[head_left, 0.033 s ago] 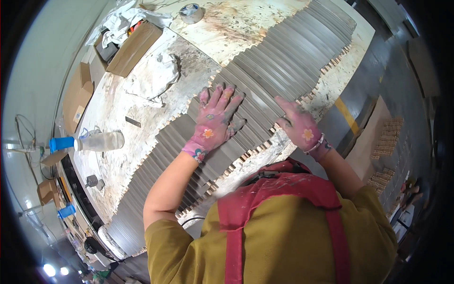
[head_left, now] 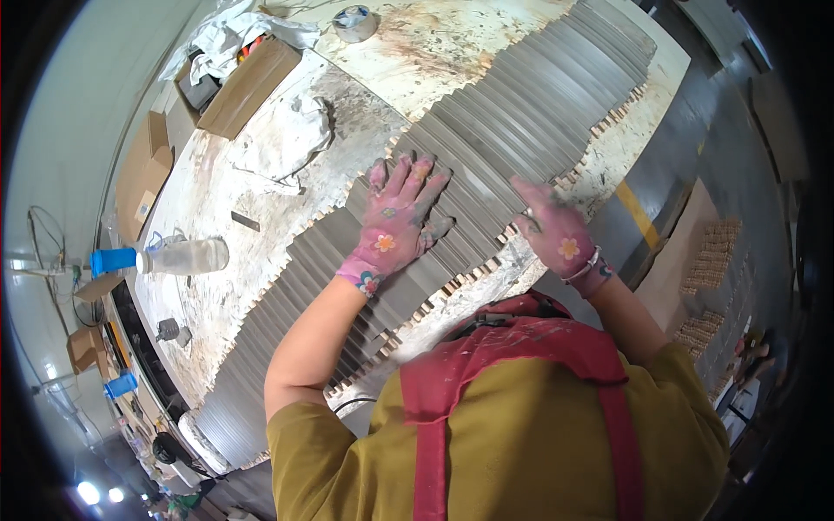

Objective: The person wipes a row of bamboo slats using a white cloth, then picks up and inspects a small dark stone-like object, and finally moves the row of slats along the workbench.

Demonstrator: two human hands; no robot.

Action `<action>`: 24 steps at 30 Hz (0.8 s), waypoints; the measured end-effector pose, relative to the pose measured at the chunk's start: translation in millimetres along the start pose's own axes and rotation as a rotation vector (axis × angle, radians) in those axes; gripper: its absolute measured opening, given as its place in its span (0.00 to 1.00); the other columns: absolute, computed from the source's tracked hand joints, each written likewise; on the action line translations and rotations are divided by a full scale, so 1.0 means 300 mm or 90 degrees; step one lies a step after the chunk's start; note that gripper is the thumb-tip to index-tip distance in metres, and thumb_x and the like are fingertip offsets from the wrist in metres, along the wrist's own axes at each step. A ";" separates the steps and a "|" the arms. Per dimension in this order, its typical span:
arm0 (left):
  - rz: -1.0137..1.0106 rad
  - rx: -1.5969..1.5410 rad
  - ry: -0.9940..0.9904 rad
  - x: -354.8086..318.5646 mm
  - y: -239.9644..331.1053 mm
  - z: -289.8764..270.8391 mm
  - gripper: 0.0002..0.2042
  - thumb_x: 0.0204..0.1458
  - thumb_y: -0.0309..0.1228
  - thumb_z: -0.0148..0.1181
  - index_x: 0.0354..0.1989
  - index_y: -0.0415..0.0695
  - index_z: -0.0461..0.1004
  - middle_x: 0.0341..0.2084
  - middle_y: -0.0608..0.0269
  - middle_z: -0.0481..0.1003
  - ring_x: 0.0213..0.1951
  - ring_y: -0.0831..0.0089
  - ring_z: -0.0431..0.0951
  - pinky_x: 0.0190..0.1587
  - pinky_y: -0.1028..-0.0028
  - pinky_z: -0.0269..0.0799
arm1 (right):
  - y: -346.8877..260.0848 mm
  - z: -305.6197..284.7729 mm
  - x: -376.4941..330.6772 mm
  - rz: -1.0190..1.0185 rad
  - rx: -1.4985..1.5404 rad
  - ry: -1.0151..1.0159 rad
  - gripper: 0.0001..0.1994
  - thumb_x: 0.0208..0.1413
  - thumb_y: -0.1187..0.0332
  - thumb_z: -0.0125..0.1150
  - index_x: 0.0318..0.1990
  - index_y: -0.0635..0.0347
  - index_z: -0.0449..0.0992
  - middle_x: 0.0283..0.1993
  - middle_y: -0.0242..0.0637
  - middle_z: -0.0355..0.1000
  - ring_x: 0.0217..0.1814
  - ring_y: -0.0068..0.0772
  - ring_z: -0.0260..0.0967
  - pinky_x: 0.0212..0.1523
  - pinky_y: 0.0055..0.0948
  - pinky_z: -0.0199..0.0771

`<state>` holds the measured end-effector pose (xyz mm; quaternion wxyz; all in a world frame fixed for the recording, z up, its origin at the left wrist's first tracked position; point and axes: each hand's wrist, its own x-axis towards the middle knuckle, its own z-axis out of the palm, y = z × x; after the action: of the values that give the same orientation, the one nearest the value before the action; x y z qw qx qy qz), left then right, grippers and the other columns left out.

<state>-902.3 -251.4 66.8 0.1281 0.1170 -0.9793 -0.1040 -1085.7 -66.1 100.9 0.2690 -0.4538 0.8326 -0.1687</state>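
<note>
A: How do the two hands stand?

B: They are apart from each other, both in pink gloves with flowers. The left hand (head_left: 391,224) lies palm down, its fingers spread upon the grey strips (head_left: 512,108).

A: And the right hand (head_left: 560,236)?

B: It is at the near edge of these strips, with the forefinger stretched out over them. The other fingers are partly hidden, so it is not possible to say whether it grips something.

A: Where exactly are the strips?

B: They lie side by side on the stained white table (head_left: 276,227), under the left hand. They make a long band with uneven edges, which extends beyond both hands.

A: What is on the left of the left hand?

B: A small dark bar (head_left: 245,220) and, farther away, a bottle (head_left: 187,258). Ahead and to the left of this hand is a crumpled white cloth (head_left: 300,141); behind the cloth is a cardboard box (head_left: 248,91).

A: And past the right hand?

B: A yellow line (head_left: 638,213) on the floor.
</note>
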 end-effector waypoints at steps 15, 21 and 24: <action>-0.705 0.077 0.195 -1.038 -0.165 -0.271 0.32 0.52 0.27 0.58 0.67 0.42 0.56 0.66 0.44 0.54 0.68 0.49 0.53 0.67 0.61 0.54 | -0.122 0.236 0.047 -0.450 -0.244 0.024 0.37 0.47 0.43 0.63 0.65 0.43 0.63 0.70 0.43 0.54 0.72 0.51 0.49 0.70 0.56 0.40; -0.763 0.255 0.016 -1.063 -0.024 -0.211 0.32 0.60 0.50 0.48 0.67 0.42 0.56 0.68 0.48 0.52 0.70 0.51 0.48 0.69 0.54 0.42 | -0.115 0.244 0.053 -0.486 -0.299 0.066 0.36 0.52 0.38 0.55 0.66 0.43 0.62 0.69 0.46 0.55 0.69 0.55 0.53 0.70 0.56 0.40; -0.780 0.226 0.027 -1.040 -0.022 -0.216 0.34 0.60 0.53 0.47 0.68 0.41 0.55 0.68 0.50 0.52 0.70 0.53 0.46 0.70 0.55 0.40 | -0.113 0.247 0.048 -0.487 -0.307 0.052 0.36 0.54 0.39 0.50 0.67 0.47 0.60 0.69 0.52 0.55 0.70 0.58 0.52 0.70 0.55 0.39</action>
<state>-589.9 -189.2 56.0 0.0435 0.6770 -0.7346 0.0078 -1025.0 -99.1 55.3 0.0411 -0.7716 0.6303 -0.0752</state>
